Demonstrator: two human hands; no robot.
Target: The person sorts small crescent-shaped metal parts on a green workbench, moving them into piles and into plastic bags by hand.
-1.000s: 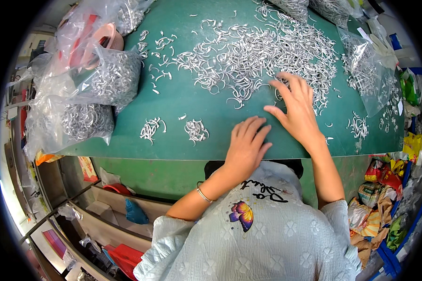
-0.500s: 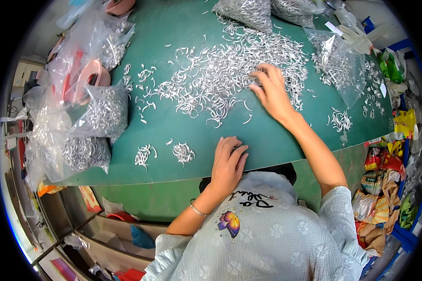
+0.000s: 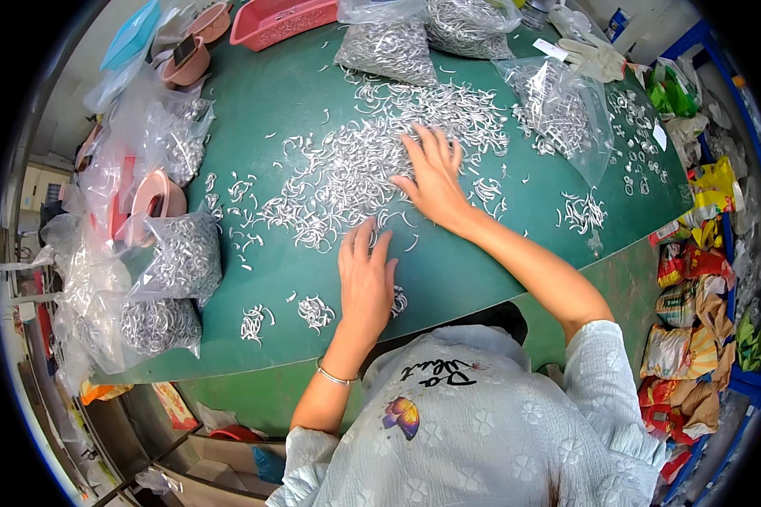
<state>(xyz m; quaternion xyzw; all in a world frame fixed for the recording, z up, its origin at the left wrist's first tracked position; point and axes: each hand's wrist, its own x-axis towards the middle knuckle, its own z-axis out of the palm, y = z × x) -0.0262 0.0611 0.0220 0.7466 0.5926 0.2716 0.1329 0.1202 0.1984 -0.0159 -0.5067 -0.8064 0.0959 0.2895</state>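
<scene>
A broad heap of small curved silver metal pieces (image 3: pixel 338 173) covers the middle of the green table (image 3: pixel 473 279). My right hand (image 3: pixel 435 179) rests over the heap's right part, its fingers spread and touching the pieces. At the heap's near edge is my left hand (image 3: pixel 366 279), fingers stretched forward with the tips by the loose pieces. Partly behind its thumb side lies a small pile (image 3: pixel 398 302) of the same pieces. Two similar piles, one round (image 3: pixel 315 313) and one looser (image 3: pixel 253 323), sit further left near the table edge.
Clear bags of metal pieces (image 3: pixel 182 258) crowd the left side, with pink bowls (image 3: pixel 161 194). More filled bags (image 3: pixel 387 51) and a pink tray (image 3: pixel 283 21) stand at the back. At right lie an open bag (image 3: pixel 558 114), a small pile (image 3: pixel 582 213) and gloves (image 3: pixel 592 57).
My left hand has moved forward from the table edge to the heap, uncovering a small pile. My right hand has drawn some pieces toward the heap's near side. The view has shifted.
</scene>
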